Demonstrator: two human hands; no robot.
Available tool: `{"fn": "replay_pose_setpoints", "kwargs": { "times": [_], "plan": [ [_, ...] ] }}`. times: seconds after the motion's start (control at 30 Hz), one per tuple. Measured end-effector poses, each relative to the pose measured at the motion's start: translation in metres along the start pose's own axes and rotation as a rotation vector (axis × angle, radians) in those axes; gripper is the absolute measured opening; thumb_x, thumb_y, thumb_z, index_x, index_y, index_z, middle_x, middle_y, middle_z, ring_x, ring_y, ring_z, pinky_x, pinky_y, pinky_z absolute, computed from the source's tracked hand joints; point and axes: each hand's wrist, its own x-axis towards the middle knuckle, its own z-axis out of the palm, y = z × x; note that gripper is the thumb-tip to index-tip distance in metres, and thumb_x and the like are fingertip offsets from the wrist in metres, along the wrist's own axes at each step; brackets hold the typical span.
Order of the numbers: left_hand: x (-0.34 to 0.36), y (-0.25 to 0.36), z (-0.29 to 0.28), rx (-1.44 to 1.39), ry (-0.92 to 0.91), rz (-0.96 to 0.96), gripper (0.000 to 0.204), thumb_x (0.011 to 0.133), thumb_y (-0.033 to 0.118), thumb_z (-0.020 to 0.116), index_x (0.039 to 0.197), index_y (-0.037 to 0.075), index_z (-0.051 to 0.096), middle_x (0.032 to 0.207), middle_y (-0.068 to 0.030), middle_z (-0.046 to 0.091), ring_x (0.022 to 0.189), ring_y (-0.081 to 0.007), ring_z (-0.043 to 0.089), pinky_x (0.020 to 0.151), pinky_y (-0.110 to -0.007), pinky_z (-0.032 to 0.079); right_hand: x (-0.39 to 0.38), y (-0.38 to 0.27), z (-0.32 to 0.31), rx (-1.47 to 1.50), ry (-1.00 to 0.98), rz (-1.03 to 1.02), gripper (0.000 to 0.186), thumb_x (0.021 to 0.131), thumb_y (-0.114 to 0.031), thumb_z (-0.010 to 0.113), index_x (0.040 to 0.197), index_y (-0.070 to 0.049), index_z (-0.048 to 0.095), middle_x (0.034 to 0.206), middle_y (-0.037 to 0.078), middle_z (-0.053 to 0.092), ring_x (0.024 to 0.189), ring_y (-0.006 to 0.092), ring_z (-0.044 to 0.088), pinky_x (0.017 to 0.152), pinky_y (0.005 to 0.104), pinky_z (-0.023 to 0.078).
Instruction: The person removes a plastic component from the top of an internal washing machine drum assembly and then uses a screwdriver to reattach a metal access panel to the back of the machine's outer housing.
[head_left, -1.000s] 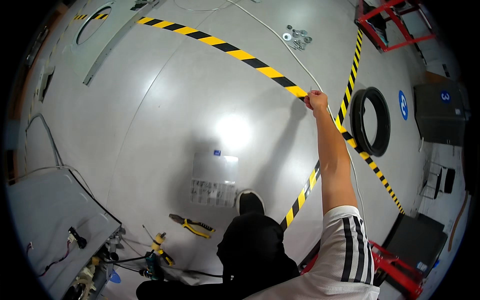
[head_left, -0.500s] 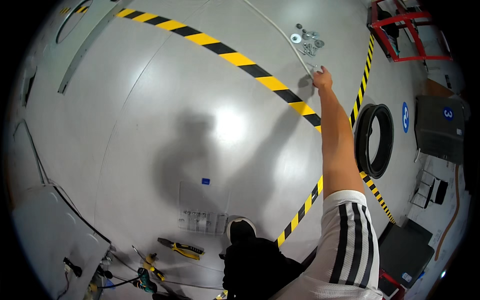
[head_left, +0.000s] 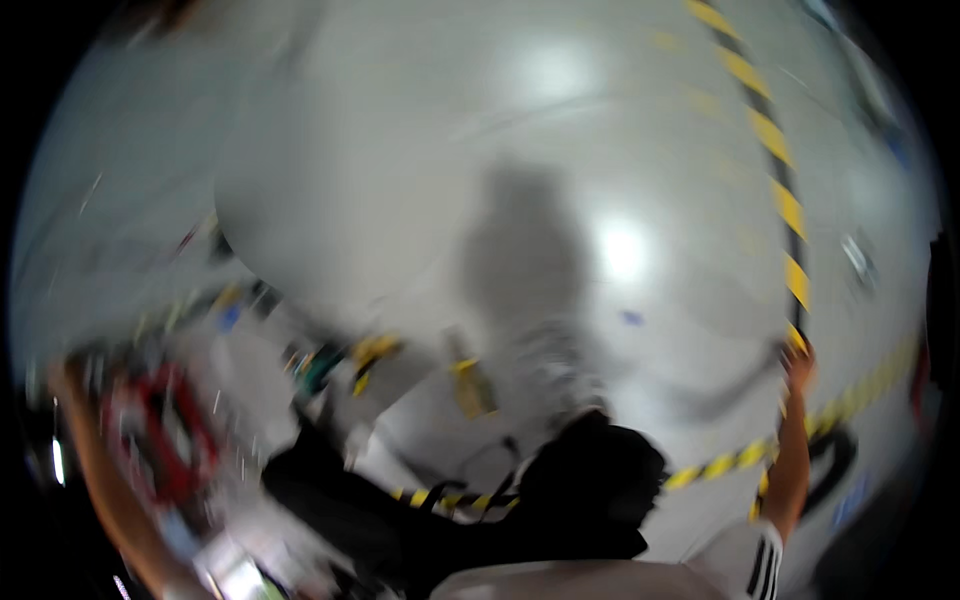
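Note:
Motion blurs the whole head view. My left hand is at the far left, by the edge of a grey appliance, above a red object that I cannot make out clearly; its fingers are smeared. My right hand is low on the right, over or beside the black-and-yellow floor tape; whether anything is in it is too blurred to tell. Between my arms, a teal drill, a yellow-handled tool and a clear compartment case lie near my dark-clothed legs.
A black ring lies behind my right forearm, near a second strip of tape. A small blurred object is at the right. A small blue label sits on the grey floor.
The view has swung round sharply, so the tape now runs vertically at the right. My left arm has come into view, and my right hand has moved away from the small metal parts.

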Motion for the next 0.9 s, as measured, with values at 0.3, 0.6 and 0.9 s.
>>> {"fn": "replay_pose_setpoints", "kwargs": {
  "times": [0.3, 0.6, 0.9],
  "plan": [
    [0.007, 0.071, -0.112, -0.341, -0.220, 0.104, 0.031, 0.093, 0.023, 0.047, 0.114, 0.000, 0.048, 0.121, -0.0113, 0.051, 0.108, -0.0266, 0.052, 0.094, -0.036, 0.045, -0.029, -0.137, 0.263, -0.572, -0.346, -0.153, 0.044, 0.092, -0.025, 0.050, 0.130, -0.005, 0.043, 0.107, 0.009, 0.060, 0.083, 0.0164, 0.063, 0.068, 0.0244, 0.046],
    [-0.015, 0.092, -0.100, -0.474, -0.533, -0.033, 0.033, 0.091, 0.023, 0.053, 0.115, 0.001, 0.050, 0.115, -0.0097, 0.055, 0.106, -0.0247, 0.054, 0.093, -0.037, 0.046, -0.315, -0.345, 0.535, -0.647, -0.775, -0.311, 0.030, 0.092, -0.014, 0.050, 0.117, 0.003, 0.051, 0.092, 0.011, 0.062, 0.078, 0.0163, 0.061, 0.068, 0.0267, 0.047],
    [-0.005, 0.097, -0.116, -0.861, -0.632, -0.384, 0.038, 0.089, 0.014, 0.054, 0.124, 0.006, 0.041, 0.122, -0.0121, 0.050, 0.111, -0.0234, 0.050, 0.088, -0.039, 0.045, -0.611, -0.425, 0.790, -0.086, -1.212, -0.078, 0.036, 0.094, -0.021, 0.047, 0.120, 0.004, 0.048, 0.101, 0.016, 0.061, 0.091, 0.0242, 0.061, 0.082, 0.0370, 0.047]
  ]
}}
